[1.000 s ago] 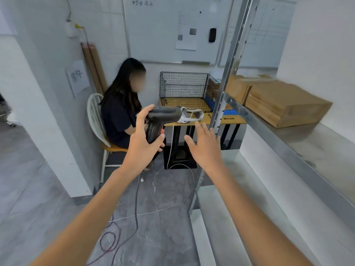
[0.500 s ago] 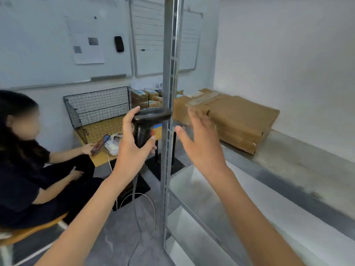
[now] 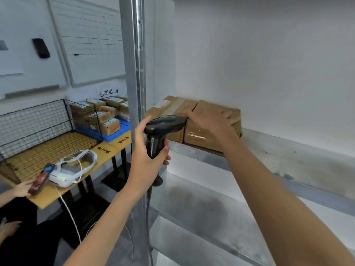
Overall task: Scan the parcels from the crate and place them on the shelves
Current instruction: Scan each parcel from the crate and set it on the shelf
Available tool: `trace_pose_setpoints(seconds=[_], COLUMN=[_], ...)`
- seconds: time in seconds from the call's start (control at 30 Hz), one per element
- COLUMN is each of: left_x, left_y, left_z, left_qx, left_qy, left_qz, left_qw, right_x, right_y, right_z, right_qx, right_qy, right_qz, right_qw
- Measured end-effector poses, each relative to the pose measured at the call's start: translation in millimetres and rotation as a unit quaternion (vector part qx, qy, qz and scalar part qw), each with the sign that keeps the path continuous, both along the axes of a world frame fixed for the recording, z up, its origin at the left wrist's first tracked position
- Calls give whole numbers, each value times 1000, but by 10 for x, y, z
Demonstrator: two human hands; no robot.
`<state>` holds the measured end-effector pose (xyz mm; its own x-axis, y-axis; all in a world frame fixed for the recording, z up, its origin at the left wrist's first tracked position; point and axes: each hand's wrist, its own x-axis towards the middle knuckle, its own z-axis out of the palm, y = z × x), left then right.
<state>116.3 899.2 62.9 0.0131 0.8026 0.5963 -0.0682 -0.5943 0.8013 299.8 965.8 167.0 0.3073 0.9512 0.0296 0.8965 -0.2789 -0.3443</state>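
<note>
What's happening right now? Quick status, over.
Left hand grips scanner. Right hand rests on shelf parcel, fingers partly hidden. Shelf post stands just beside scanner.

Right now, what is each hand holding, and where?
The left hand grips the black scanner by its handle. The right hand rests on top of a cardboard parcel on the shelf.

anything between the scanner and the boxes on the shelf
Nothing visible. The left hand grips the scanner just right of the shelf post, its head right in front of the cardboard boxes. The right hand rests on the nearer box, beside the scanner, not in front.
</note>
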Motion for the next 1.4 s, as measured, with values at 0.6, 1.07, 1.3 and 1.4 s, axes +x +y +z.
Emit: trace_pose_setpoints(seconds=[0.6,1.07,1.3,1.4], left_x=[312,114,-4,-108], left_y=[-126,-306,-580,-686], left_z=[-213,-391,-684,-870], left_qx=[-62,-83,-175,-194], left_qy=[-73,-96,-156,-141], left_qz=[-57,-63,-62,-56], left_qw=[994,990,970,969], right_x=[-28,-246,-528,-623], right_y=[-994,-1500,-2088,-2244], right_z=[-46,-690,-1200,-1428], right_qx=[13,177,315,330], right_qy=[-22,-125,-109,-85], right_qz=[-44,-63,-58,-65], right_qw=[999,974,941,938])
